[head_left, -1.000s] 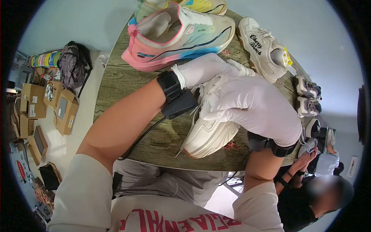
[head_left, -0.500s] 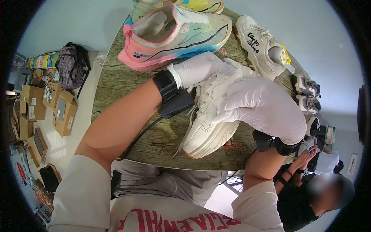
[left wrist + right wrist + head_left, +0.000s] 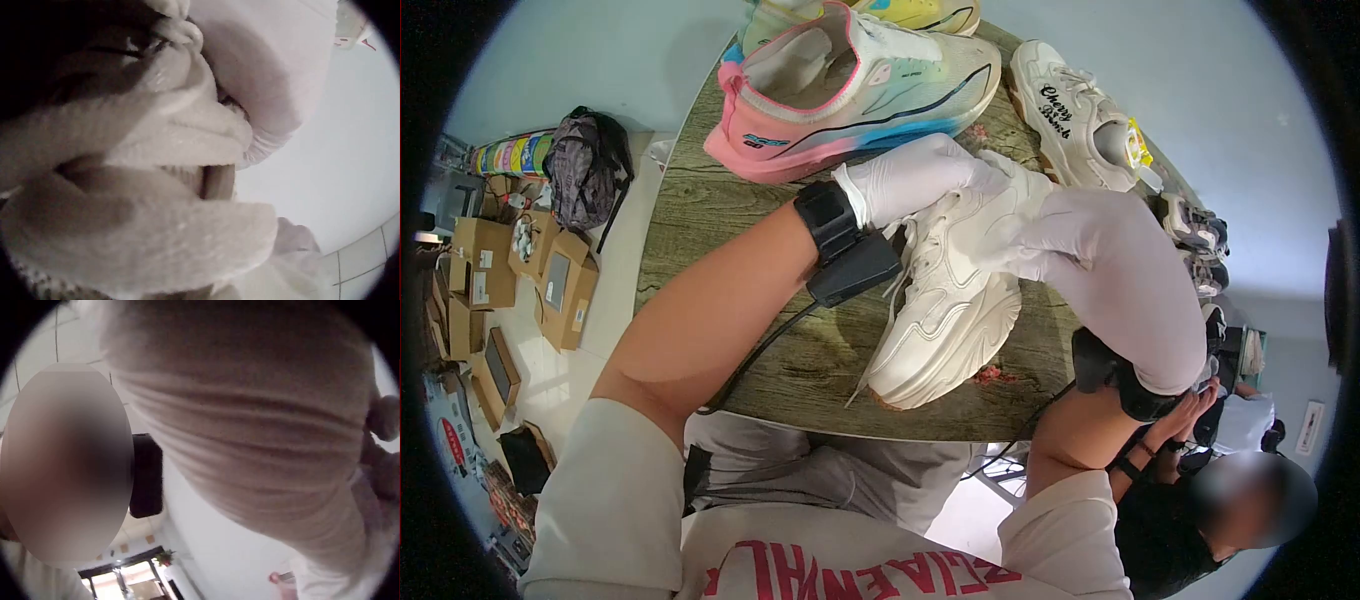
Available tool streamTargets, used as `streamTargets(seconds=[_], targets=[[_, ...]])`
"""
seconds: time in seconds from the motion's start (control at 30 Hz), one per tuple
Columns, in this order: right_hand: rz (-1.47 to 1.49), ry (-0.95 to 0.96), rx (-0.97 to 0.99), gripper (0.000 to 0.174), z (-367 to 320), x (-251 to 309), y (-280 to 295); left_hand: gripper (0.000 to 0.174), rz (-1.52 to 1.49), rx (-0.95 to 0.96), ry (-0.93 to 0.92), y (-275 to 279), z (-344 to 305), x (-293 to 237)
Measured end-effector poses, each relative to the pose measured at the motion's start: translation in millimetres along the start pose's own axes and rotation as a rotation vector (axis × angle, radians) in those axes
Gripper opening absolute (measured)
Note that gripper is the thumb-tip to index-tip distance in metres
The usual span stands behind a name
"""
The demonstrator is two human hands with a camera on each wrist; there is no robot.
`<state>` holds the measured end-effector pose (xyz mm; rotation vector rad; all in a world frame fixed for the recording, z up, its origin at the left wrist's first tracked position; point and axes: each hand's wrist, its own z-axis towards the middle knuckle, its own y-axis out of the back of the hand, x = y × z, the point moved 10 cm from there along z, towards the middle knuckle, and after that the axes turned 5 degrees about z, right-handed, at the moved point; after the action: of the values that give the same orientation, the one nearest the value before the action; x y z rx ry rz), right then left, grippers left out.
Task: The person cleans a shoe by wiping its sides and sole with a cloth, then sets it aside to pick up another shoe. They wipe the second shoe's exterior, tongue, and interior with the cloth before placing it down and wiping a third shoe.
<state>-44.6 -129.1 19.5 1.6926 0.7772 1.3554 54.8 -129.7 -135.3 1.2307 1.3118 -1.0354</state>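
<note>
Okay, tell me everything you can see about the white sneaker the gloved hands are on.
The white sneaker looks smooth and leather-like, with stitched panels and a thick, ridged pale sole, brownish underneath at the near end. A loose strand of its pale laces hangs down one side. It lies slantwise on the wooden table, apparently toe toward the person. The left hand grips its far end; the right hand, fingertips blurred, touches its side.

Head view downward, wrist views close
</note>
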Motion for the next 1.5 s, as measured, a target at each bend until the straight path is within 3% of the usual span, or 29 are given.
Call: streamTargets(seconds=[0.07, 0.1, 0.13, 0.17, 0.23, 0.3, 0.4, 0.43, 0.5, 0.9, 0.97, 1.1, 1.2, 1.33, 1.4, 1.5], targets=[[0.029, 0.088, 0.006, 0.014, 2.3, 15.4, -3.3, 0.036, -0.121, 0.015, -0.026, -5.6, 0.3, 1.6], [0.088, 0.255, -0.007, 0.013, 1.9, 35.6, -5.3, 0.035, -0.24, 0.032, -0.055, -8.6, 0.2, -2.3], [0.148, 0.42, -0.021, 0.013, -2.0, 53.3, -5.8, 0.035, -0.24, 0.033, -0.055, -7.3, 0.2, -3.6], [0.147, 0.418, -0.024, 0.013, -0.4, 50.5, -13.3, 0.033, -0.167, 0.05, -0.023, -5.8, 0.0, -1.7], [0.195, 0.607, 0.12, 0.013, -8.2, 59.3, -44.7, 0.032, -0.094, 0.072, 0.014, -7.3, 0.7, 5.2], [0.226, 0.562, 0.14, 0.013, -9.3, 56.8, -50.7, 0.027, 0.032, -0.038, -0.329, -0.2, -0.8, -20.8], [0.151, 0.526, 0.13, 0.013, -6.5, 51.2, -50.4, 0.03, 0.051, -0.104, -0.394, 0.8, -3.7, -27.9], [0.196, 0.491, 0.101, 0.013, -4.1, 47.3, -45.5, 0.03, 0.052, -0.107, -0.393, 2.0, -6.2, -32.0], [0.241, 0.452, 0.072, 0.013, -0.1, 42.6, -37.5, 0.032, -0.113, -0.026, -0.002, -2.3, -0.9, -4.0], [0.008, 0.302, -0.038, 0.007, -3.7, 14.3, -16.5, 0.035, -0.087, -0.021, 0.02, -3.7, -3.8, -4.5], [-0.099, 0.103, -0.106, 0.006, -4.2, -8.0, -6.0, 0.034, -0.081, 0.011, 0.027, -2.6, -2.1, 1.0], [-0.116, 0.222, -0.105, 0.009, 5.1, 7.2, 12.0, 0.035, -0.165, 0.007, -0.022, -5.3, 2.8, 4.0], [-0.182, 0.033, -0.453, 0.012, -3.8, 1.5, 52.9, 0.036, -0.166, 0.023, -0.067, -8.0, -1.1, -5.2], [-0.225, 0.025, -0.383, 0.013, 4.3, -14.4, 42.5, 0.037, -0.161, -0.001, -0.103, -6.1, -1.4, -7.2], [-0.193, 0.114, -0.238, 0.017, 9.2, -14.9, 18.6, 0.037, -0.136, 0.024, -0.057, -5.1, 1.9, -0.6], [-0.051, 0.065, -0.106, 0.018, 10.2, -15.7, 2.0, 0.034, -0.024, 0.017, 0.001, -0.6, 1.1, 3.2]])
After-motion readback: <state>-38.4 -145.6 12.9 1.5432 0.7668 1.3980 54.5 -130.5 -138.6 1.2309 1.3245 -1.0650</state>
